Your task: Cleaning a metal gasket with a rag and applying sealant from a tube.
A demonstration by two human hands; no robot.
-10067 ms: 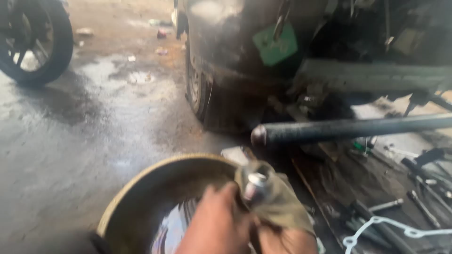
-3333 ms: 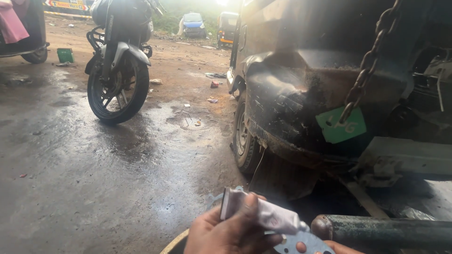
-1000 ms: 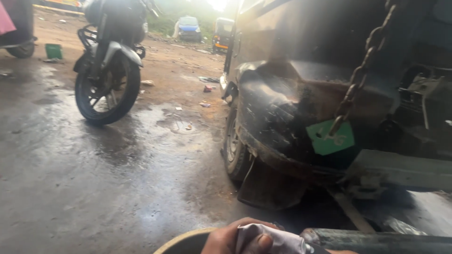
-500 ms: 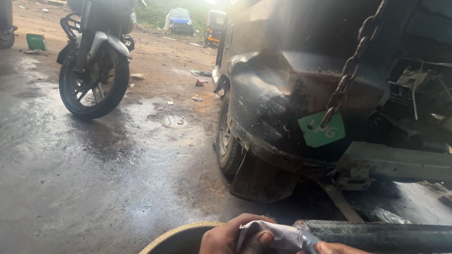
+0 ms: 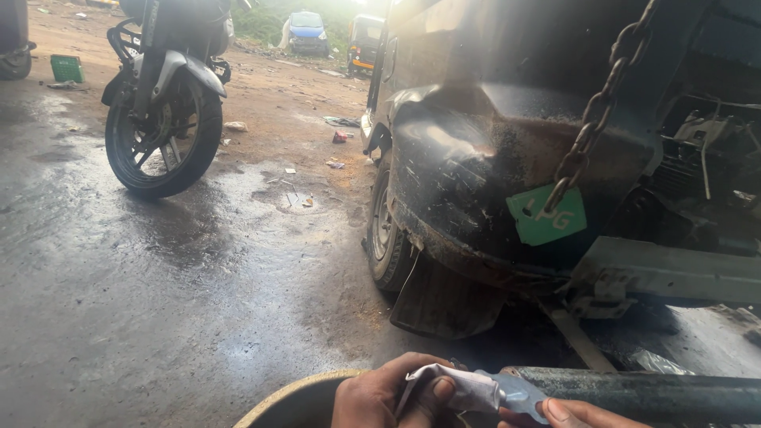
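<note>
Wet concrete floor (image 5: 158, 317) carries a motorcycle (image 5: 162, 103) and scattered litter (image 5: 337, 139).

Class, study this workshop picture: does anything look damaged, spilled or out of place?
Yes. The black vehicle's rear panel is dented and rusty along its lower edge, a rusty chain hangs across it, and scraps of litter lie on the wet ground.

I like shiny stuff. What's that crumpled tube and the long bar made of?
The tube, pinched in the left hand, looks like thin soft metal or foil: silvery, creased. The bar looks like steel, dark and dull, possibly greasy or painted.
</note>
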